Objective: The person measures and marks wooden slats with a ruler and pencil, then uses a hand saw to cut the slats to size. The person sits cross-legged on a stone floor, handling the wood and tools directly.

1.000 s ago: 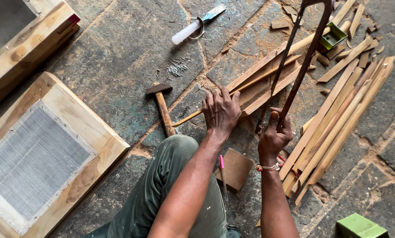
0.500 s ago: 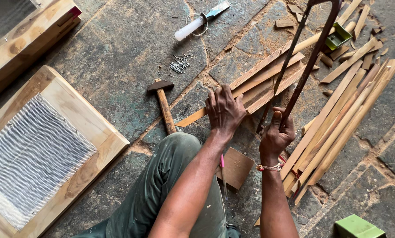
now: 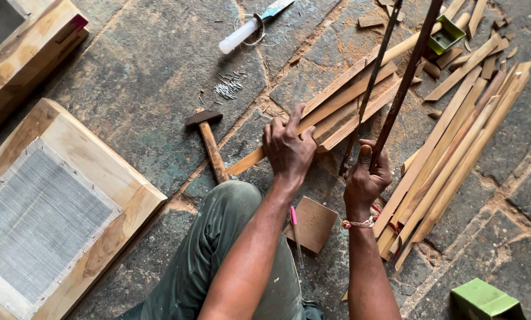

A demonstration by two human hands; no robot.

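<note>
The left hand is pressing flat, fingers spread, on a long wood strip lying slantwise on the stone floor; it is not closed round anything, only bearing down. The right hand is clenching the handle of a hacksaw, whose dark frame and thin blade are rising steeply toward the top edge, the blade's lower end meeting the strips just beside the left fingers.

Compared with half a second ago, the saw is leaning a little more upright and its frame is running out of view at the top, while the right hand is sitting at much the same spot. The left hand is staying on the same strip. The view is shifting slightly, so the mesh frame at the left is showing a bit lower.

A hammer is lying just left of the left hand, head away from the person, with a small heap of nails beyond it. A white-handled tool is lying near the top. A bundle of strips is lying to the right of the saw, a small green tin above it, and a green box at the lower right corner. A pink pen is resting on the knee beside a square wood block.
</note>
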